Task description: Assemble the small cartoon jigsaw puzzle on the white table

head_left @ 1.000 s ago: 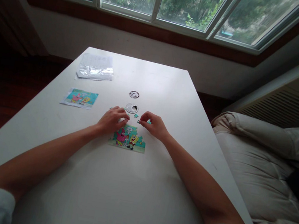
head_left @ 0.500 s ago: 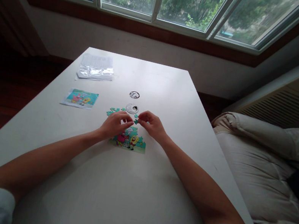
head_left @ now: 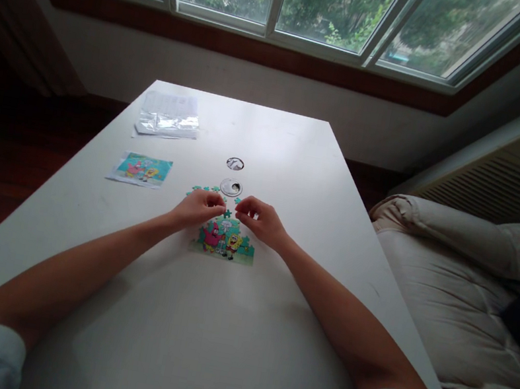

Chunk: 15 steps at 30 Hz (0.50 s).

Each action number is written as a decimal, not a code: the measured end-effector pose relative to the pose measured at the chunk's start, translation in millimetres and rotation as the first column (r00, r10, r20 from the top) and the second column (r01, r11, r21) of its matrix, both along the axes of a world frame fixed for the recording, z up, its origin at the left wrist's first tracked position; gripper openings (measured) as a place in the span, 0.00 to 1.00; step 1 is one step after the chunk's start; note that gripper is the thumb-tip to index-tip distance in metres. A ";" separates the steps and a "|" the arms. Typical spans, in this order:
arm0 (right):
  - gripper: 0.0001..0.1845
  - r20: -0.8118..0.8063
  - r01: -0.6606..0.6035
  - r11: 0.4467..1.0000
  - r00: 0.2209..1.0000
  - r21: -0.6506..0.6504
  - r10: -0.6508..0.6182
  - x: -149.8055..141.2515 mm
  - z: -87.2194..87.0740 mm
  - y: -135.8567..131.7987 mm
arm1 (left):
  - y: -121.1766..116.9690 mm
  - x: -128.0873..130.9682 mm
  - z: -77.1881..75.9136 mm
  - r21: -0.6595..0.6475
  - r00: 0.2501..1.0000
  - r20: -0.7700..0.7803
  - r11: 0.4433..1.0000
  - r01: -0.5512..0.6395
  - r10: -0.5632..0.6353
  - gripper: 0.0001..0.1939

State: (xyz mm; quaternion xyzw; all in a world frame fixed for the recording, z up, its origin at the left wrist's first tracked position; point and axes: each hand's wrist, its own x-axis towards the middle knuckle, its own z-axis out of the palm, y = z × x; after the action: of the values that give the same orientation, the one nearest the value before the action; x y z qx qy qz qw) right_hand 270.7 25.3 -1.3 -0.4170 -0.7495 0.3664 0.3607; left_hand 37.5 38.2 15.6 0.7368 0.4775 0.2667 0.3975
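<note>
A partly assembled jigsaw puzzle (head_left: pixel 232 243) with cartoon figures lies on the white table in front of me. Just beyond its upper edge, my left hand (head_left: pixel 200 207) pinches a small green puzzle piece (head_left: pixel 227 214) at its fingertips. My right hand (head_left: pixel 260 219) hovers close by on the other side, its fingers curled with a small gap between thumb and forefinger; nothing shows in them. Several loose teal pieces (head_left: pixel 197 188) lie behind my left hand, partly covered by it. One more loose piece (head_left: pixel 237 200) sits near my right fingertips.
Two round items (head_left: pixel 231 187) lie past the hands, one behind the other. To the left is a picture sheet (head_left: pixel 143 170) of the same cartoon scene. Farther back rests a clear plastic bag (head_left: pixel 169 117) with papers. A padded beige seat (head_left: pixel 452 302) stands right of the table (head_left: pixel 195 331).
My left hand moved off the puzzle toward the right hand. The green piece, earlier at my right fingertips, is now at the left ones. My right fingers have loosened.
</note>
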 end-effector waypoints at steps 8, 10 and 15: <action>0.14 0.399 -0.198 0.949 0.913 0.245 0.088 5.4 1.5 -6.5 | 19.0 -34.3 15.3 -0.305 0.986 -0.131 0.950 0.058 -0.102 0.18; 0.17 0.481 -0.228 0.932 0.874 0.282 0.068 4.5 1.4 -7.7 | 19.1 -37.3 18.7 -0.303 0.976 -0.168 0.950 0.080 -0.136 0.18; 0.18 0.543 -0.209 0.928 0.840 0.309 0.008 8.1 0.9 -4.3 | 18.5 -38.3 21.1 -0.280 0.932 -0.289 0.950 0.135 -0.218 0.20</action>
State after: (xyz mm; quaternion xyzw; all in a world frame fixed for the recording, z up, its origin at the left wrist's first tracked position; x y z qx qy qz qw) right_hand 278.8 21.0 -0.4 -0.3856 -0.8963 0.1145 0.1865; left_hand -0.9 56.7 36.7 0.7527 0.4965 0.0444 0.4301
